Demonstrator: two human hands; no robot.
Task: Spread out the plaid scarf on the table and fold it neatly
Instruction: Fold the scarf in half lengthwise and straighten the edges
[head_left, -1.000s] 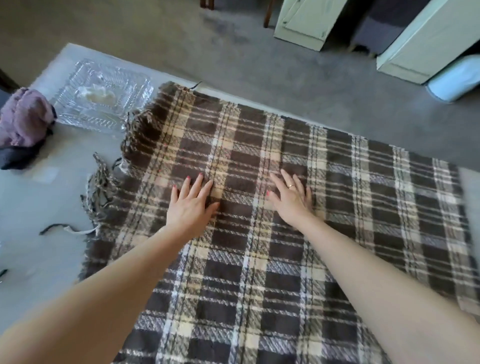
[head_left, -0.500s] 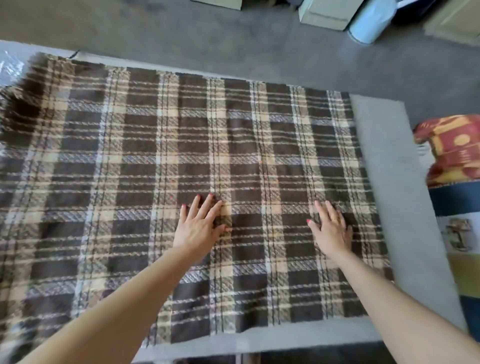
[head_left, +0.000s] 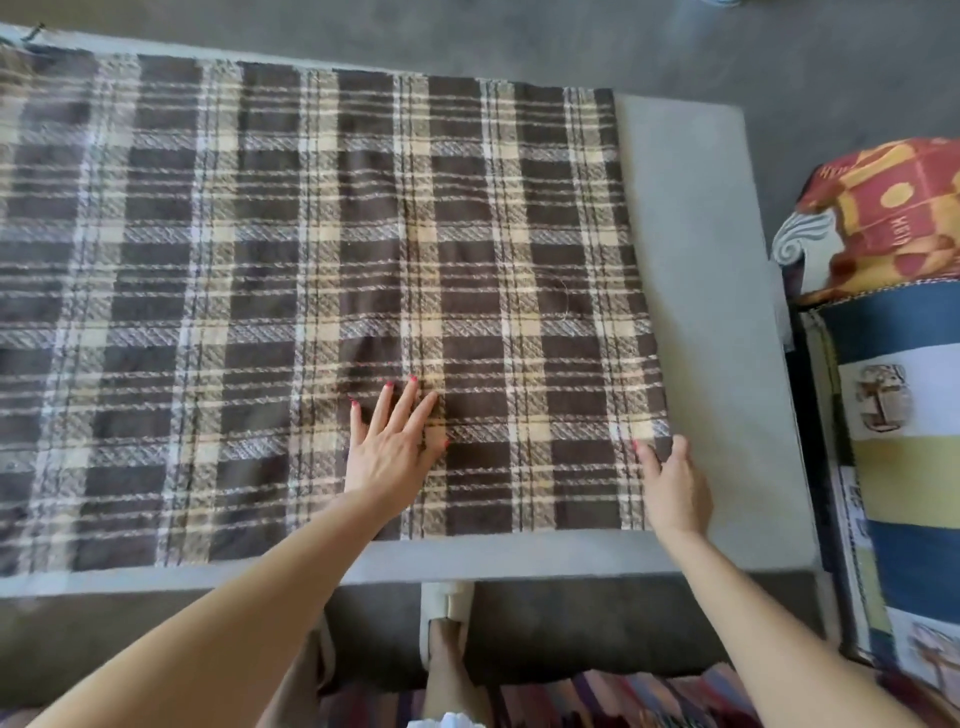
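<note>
The brown, cream and white plaid scarf lies flat across the grey table, running off the left edge of the view. My left hand rests palm down on the cloth with fingers spread, near the table's front. My right hand sits at the scarf's right edge close to the front right corner, thumb and fingers curled at the hem; whether the cloth is pinched is unclear.
A strip of bare table runs along the right of the scarf and along the front edge. A red and yellow patterned cushion and a striped blue, white and yellow fabric lie to the right. My slippered foot shows below the table.
My right hand slid rightward from the cloth's surface to its right edge. My left hand also shifted right. The view swung right, away from the fringed left end.
</note>
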